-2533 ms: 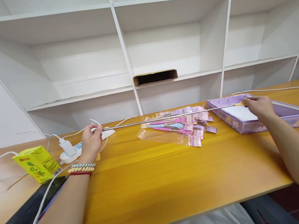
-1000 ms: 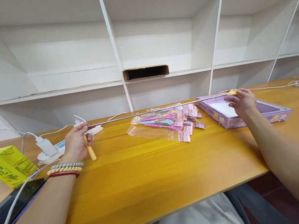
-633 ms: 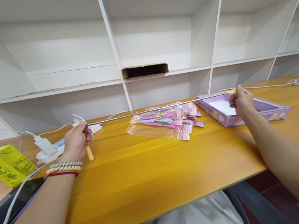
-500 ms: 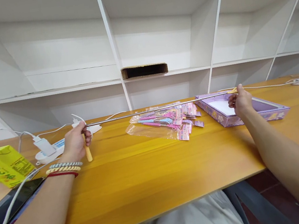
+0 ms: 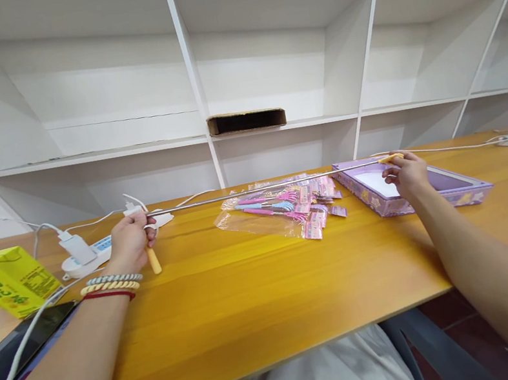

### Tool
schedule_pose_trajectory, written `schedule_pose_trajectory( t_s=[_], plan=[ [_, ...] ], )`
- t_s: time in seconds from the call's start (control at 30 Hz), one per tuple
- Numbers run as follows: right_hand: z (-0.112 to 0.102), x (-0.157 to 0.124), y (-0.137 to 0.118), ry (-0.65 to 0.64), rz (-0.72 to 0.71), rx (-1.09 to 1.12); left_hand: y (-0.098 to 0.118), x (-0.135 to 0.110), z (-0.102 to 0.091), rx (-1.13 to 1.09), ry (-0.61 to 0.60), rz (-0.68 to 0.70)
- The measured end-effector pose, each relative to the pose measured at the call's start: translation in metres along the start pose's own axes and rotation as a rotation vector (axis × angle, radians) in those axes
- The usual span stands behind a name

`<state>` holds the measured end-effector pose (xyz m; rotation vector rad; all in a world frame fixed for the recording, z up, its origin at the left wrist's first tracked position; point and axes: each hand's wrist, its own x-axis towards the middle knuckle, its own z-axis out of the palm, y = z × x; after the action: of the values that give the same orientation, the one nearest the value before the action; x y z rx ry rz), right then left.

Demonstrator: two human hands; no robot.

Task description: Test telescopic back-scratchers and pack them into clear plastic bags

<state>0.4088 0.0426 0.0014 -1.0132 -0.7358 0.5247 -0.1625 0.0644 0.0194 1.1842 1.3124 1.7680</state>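
Note:
A long, thin metal back scratcher (image 5: 254, 191), drawn out like a telescope, spans level between my two hands above the table. My left hand (image 5: 131, 241) is closed around its handle end, and the yellow handle (image 5: 154, 260) pokes out below the fingers. At the other end my right hand (image 5: 406, 176) pinches the yellow head (image 5: 390, 158), partly hidden by the fingers. Beneath and behind the rod lie several packaged pink and blue back scratchers (image 5: 280, 202) with clear plastic wrapping. My right hand is over a shallow purple patterned box (image 5: 456, 197).
On the left are a white power strip (image 5: 87, 262) with plugs and cables, a yellow carton (image 5: 7, 282) and a dark tablet-like device (image 5: 22, 352). White shelving (image 5: 192, 63) rises behind the table (image 5: 253, 295), with an open cardboard box (image 5: 246, 120) on it.
My right hand and the yellow head have shifted slightly left, and more of the head shows. My left hand has hardly moved; the rod stays level.

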Motion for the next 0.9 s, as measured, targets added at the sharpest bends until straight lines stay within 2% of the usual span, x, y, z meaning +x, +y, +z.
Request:
schedule_pose_trajectory(
  t_s=[0.1,0.2,0.37,0.43,0.5,0.57,0.67,0.73,0.8,0.9],
  plan=[
    [0.002,-0.002,0.000,0.009,0.003,0.015,0.000,0.001,-0.001,-0.001,-0.004,-0.013],
    [0.002,-0.003,-0.004,0.050,0.016,0.065,-0.003,0.004,-0.004,0.008,-0.057,-0.046],
    [0.002,-0.007,-0.022,0.063,0.099,0.464,-0.009,-0.004,0.003,0.139,-0.299,-0.104],
    [0.013,-0.015,-0.029,0.050,0.095,0.563,-0.009,-0.016,0.014,0.201,-0.413,-0.118],
    [0.034,-0.029,-0.032,0.012,0.111,0.528,-0.008,-0.031,0.028,0.277,-0.519,-0.125],
    [0.063,-0.050,-0.032,-0.122,0.163,0.422,-0.006,-0.049,0.044,0.358,-0.584,-0.049],
    [0.107,-0.086,-0.026,-0.368,0.238,0.271,-0.003,-0.073,0.063,0.529,-0.619,0.248],
    [0.126,-0.104,-0.020,-0.570,0.334,0.163,-0.004,-0.086,0.070,0.640,-0.656,0.424],
    [0.133,-0.114,-0.013,-0.713,0.412,0.122,-0.007,-0.093,0.072,0.699,-0.701,0.512],
    [0.126,-0.115,-0.002,-0.716,0.471,0.152,-0.014,-0.096,0.071,0.673,-0.776,0.557]
  ],
)
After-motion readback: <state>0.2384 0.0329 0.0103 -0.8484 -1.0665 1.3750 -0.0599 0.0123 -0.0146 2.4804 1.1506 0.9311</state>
